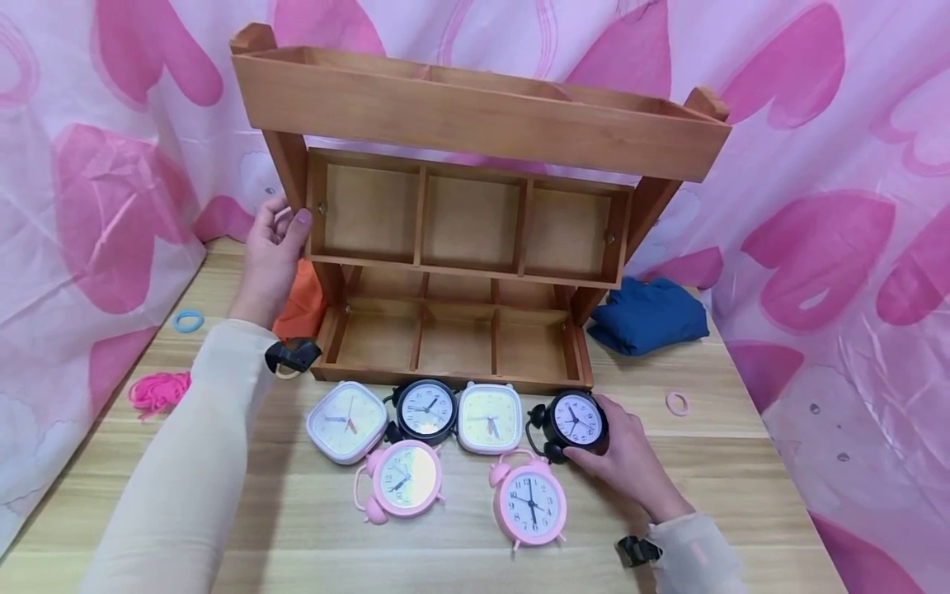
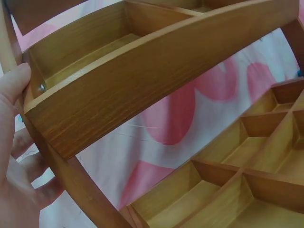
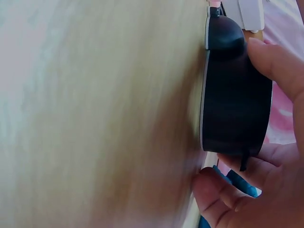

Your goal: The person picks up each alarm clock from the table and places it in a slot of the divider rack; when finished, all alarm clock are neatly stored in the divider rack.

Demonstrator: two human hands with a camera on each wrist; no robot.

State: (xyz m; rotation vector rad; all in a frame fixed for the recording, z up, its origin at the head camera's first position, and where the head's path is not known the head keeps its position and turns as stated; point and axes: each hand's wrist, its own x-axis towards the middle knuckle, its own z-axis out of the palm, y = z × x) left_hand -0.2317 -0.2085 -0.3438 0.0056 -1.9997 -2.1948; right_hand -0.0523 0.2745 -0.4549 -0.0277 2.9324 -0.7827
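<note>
A three-tier wooden shelf with divided compartments stands tilted at the back of the table. My left hand grips its left upright; in the left wrist view the hand wraps round that post just under the top tray. My right hand holds a black twin-bell alarm clock on the tabletop in front of the shelf's right end. In the right wrist view the clock is seen edge-on, with the thumb above it and the fingers below.
Several more clocks lie in front of the shelf: two white square ones, a black one and two pink ones. An orange cloth, a blue cloth and hair ties lie around.
</note>
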